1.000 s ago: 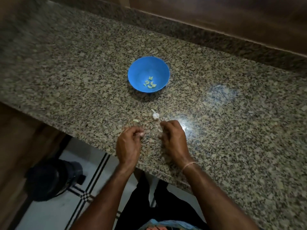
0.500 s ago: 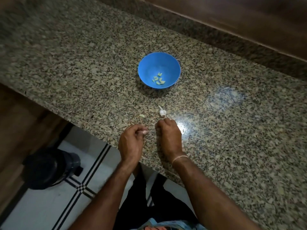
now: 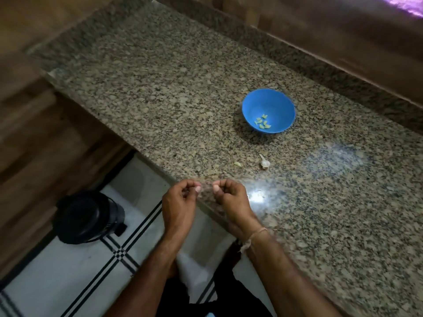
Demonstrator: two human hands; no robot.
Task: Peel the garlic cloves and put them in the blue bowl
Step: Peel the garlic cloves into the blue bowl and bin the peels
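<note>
Granite, speckled brown and black, makes up the counter (image 3: 160,99) in our head view, with a bright patch of reflected light on it just right of our hands.

Our left hand (image 3: 179,202) hangs over the counter's near edge, fingers curled in toward the palm and thumb tip pointing right. Our right hand (image 3: 231,197) mirrors it over the granite, fingers curled and thumb tip pointing left. The two thumbs are near each other but apart. The area between them is blurred, so we cannot tell whether either hand pinches a clove or a bit of skin. A pale thread (image 3: 251,237) is tied round our right wrist.

Beyond the hands and to the right stands the blue bowl (image 3: 251,104), upright on the counter, well apart from both hands. Several peeled cloves (image 3: 263,124) lie together at its bottom. Between bowl and hands, a small garlic piece with a stem (image 3: 264,161) lies on the granite, and a pale sliver (image 3: 238,164) lies to its left, apart from it.

Below the counter edge we see white floor tiles with black lines (image 3: 68,271) and a black container (image 3: 88,217) standing on them at the left.
</note>
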